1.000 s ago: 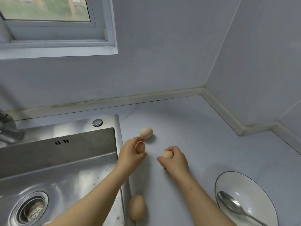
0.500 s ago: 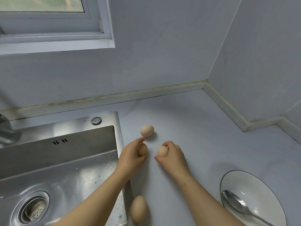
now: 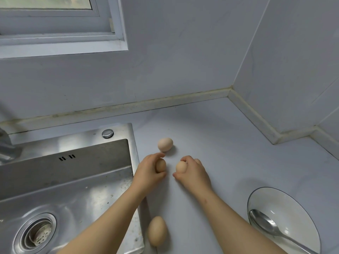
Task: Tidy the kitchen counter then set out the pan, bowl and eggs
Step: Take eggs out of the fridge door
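Observation:
My left hand grips a brown egg low over the pale counter, just right of the sink. My right hand holds another brown egg between thumb and fingers, a short gap away. A paler egg lies on the counter just beyond my left fingertips. One more egg lies near the front, beside the sink's edge. A clear glass bowl with a metal spoon in it stands at the lower right. No pan is in view.
A steel sink with a drain strainer fills the left. A tap shows at the far left edge. Tiled walls and a raised kerb bound the counter at the back and right. A window sits above the sink.
My right hand has moved a little left with its egg, closer to the left hand. The view has tilted down slightly. The loose eggs and the bowl have not moved.

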